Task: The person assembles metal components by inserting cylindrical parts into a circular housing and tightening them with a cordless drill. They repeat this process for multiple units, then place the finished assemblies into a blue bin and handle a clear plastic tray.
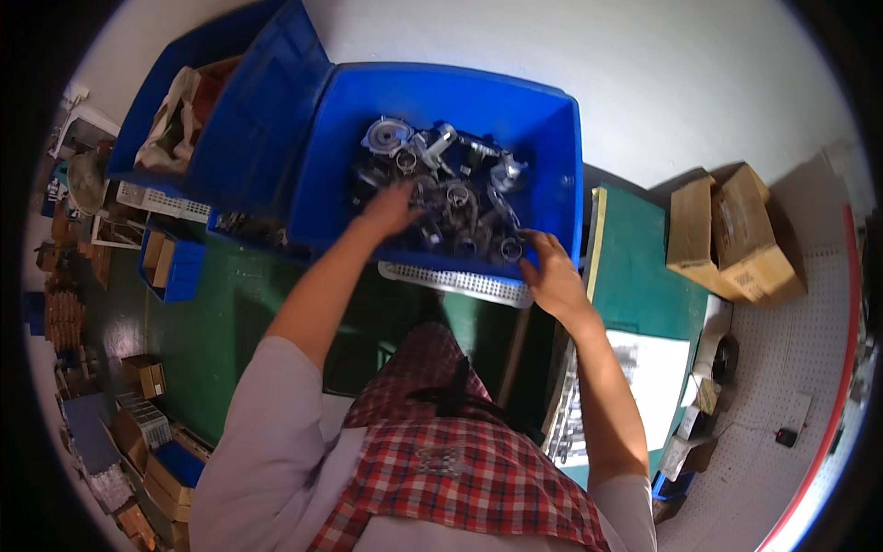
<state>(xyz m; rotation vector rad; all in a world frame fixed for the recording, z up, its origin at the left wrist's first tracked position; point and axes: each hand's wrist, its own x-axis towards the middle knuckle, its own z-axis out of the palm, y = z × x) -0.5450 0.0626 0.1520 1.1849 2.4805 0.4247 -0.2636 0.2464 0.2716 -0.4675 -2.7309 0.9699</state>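
Observation:
A large blue plastic bin [441, 83] in front of me holds a jumbled pile of metal castings [457, 195], some with round ring openings. My left hand [391, 210] reaches into the bin over the near left of the pile; motion smears its fingers, and whether they hold a part cannot be made out. At the bin's near right corner, my right hand [554, 278] has thumb and fingers apart, close beside a ring-shaped metal part [511, 248]. A round silver casting [388, 135] lies toward the back of the pile.
Left of the bin, another blue bin [147, 110] holds cloth-like material behind an upright blue panel [262, 120]. A white perforated tray [455, 282] sits below the near rim. Cardboard boxes [736, 235] and a white sheet [635, 377] lie on the green table [635, 248] at right.

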